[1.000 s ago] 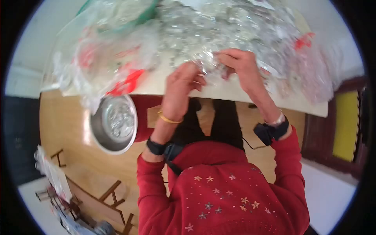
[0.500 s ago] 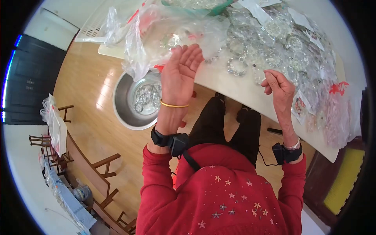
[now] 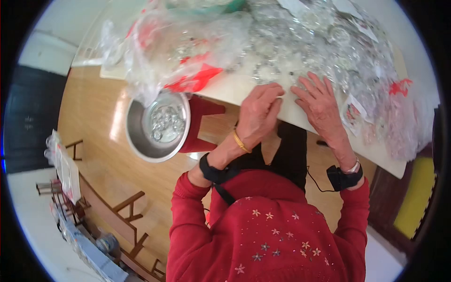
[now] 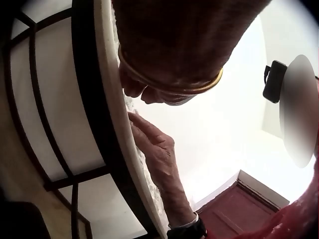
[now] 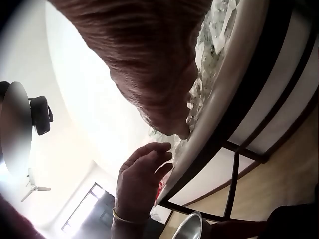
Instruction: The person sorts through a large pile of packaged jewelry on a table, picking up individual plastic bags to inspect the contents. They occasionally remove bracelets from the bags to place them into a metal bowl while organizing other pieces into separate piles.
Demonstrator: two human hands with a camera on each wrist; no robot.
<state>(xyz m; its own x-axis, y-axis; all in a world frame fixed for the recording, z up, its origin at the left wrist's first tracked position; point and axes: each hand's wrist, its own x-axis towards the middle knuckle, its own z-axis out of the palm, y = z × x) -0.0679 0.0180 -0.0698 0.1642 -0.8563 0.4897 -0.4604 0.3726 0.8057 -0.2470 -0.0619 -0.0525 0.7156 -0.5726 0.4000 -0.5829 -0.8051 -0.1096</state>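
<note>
A wooden floor (image 3: 87, 122) lies below a pale counter (image 3: 230, 85). Left of the hands, one metal basin (image 3: 136, 131), apparently on one red stool (image 3: 209, 108), holds a shiny cluster (image 3: 165, 123) too jumbled to count. The counter bears one red-printed translucent bag (image 3: 159, 56) at left, one pinkish bag (image 3: 399, 124) at right, one green-rimmed container (image 3: 232, 6) far off, and an uncountable heap of clear packets (image 3: 314, 42) just beyond the hands. The left hand (image 3: 258, 113) has a loosely bent grip, nothing seen in it; the right hand (image 3: 320, 108) spreads its fingers beside the heap. Half a second ago, the left palm faced up near the translucent bag and the right fingers were curled.
</note>
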